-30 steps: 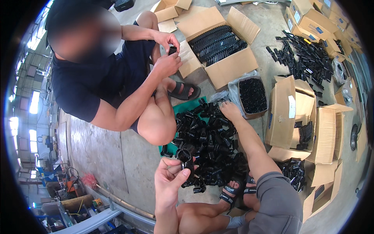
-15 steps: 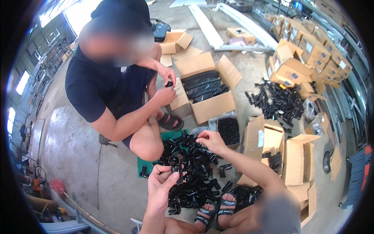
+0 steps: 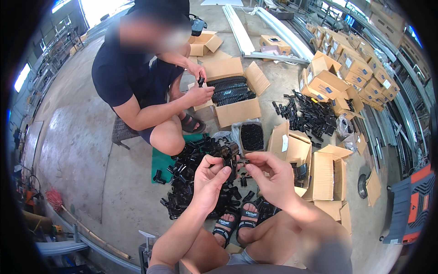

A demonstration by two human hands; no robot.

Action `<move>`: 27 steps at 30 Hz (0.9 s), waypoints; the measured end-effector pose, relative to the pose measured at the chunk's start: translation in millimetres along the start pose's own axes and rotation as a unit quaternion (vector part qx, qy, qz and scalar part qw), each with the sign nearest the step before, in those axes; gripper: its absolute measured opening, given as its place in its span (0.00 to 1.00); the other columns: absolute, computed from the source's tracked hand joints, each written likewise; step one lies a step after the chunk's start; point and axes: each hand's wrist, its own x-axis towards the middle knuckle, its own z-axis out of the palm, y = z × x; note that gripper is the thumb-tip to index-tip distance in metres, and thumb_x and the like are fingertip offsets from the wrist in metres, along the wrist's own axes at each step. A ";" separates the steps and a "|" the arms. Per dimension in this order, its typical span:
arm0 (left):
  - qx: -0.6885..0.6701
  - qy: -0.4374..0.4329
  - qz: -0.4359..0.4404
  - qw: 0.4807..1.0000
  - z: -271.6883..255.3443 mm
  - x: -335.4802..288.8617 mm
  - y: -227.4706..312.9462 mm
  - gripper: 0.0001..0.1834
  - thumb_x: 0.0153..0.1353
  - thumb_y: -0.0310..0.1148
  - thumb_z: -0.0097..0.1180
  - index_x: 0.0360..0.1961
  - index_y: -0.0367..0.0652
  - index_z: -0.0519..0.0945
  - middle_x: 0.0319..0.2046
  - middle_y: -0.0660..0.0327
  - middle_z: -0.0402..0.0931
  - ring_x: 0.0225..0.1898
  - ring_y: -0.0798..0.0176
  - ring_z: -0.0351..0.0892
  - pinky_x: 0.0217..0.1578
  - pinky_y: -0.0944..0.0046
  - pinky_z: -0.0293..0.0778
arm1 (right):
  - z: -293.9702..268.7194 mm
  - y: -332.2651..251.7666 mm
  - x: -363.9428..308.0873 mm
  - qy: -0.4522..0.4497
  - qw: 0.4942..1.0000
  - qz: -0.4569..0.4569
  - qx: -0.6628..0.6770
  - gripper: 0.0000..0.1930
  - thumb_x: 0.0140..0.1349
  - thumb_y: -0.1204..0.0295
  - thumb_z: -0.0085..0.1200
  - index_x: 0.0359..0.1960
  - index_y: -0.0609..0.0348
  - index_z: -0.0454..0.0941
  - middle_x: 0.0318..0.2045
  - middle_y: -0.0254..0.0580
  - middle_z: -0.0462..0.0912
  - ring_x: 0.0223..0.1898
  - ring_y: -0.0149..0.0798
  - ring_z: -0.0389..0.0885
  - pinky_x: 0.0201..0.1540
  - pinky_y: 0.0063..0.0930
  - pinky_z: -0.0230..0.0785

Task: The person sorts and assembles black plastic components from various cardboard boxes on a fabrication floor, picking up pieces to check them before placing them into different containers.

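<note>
My left hand (image 3: 210,185) is closed round a shiny black plastic fitting (image 3: 230,153) with a rounded, ring-like end. My right hand (image 3: 275,177) has come up beside it, thumb and forefinger pinched on a small dark piece (image 3: 245,162) at the fitting's right side. That piece is too small to name, and I cannot tell whether it touches the fitting. Below both hands a loose pile of similar black fittings (image 3: 180,198) spreads over the floor and partly over a green mat (image 3: 157,159).
Opposite me, a seated person (image 3: 137,86) holds a small black part in both hands. An open carton (image 3: 237,114) of black parts stands beyond the pile, near a box of small black pieces (image 3: 252,137). More cartons (image 3: 321,171) and another black heap (image 3: 305,114) lie right.
My right hand has moved from over the far side of the pile back to the fitting. My left hand has raised the fitting and brought it rightward. The view has shifted slightly.
</note>
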 end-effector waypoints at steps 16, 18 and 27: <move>0.025 0.032 0.033 0.999 11.1 -18.3 -15.2 0.14 0.62 0.17 0.62 0.42 0.42 0.71 0.46 0.55 0.83 0.47 0.69 0.82 0.50 0.68 0.78 | 14.8 1.4 -20.6 0.079 0.988 -0.052 -0.118 0.08 0.62 0.80 0.63 0.42 0.65 0.85 0.34 0.43 0.86 0.33 0.31 0.83 0.39 0.24 0.74; 0.025 0.034 0.034 0.999 10.4 -15.8 -18.7 0.14 0.62 0.17 0.62 0.42 0.42 0.71 0.46 0.54 0.83 0.47 0.69 0.82 0.50 0.67 0.78 | 13.0 4.6 -20.3 0.080 0.986 -0.058 -0.135 0.08 0.62 0.80 0.63 0.42 0.65 0.85 0.33 0.43 0.86 0.33 0.31 0.82 0.38 0.24 0.74; 0.061 0.030 0.030 0.997 5.9 -3.1 -24.4 0.14 0.62 0.16 0.62 0.42 0.42 0.70 0.42 0.58 0.81 0.43 0.72 0.80 0.47 0.69 0.77 | 12.6 19.5 -7.9 0.067 0.986 -0.029 -0.151 0.05 0.63 0.78 0.61 0.39 0.64 0.81 0.31 0.46 0.82 0.31 0.43 0.84 0.35 0.32 0.75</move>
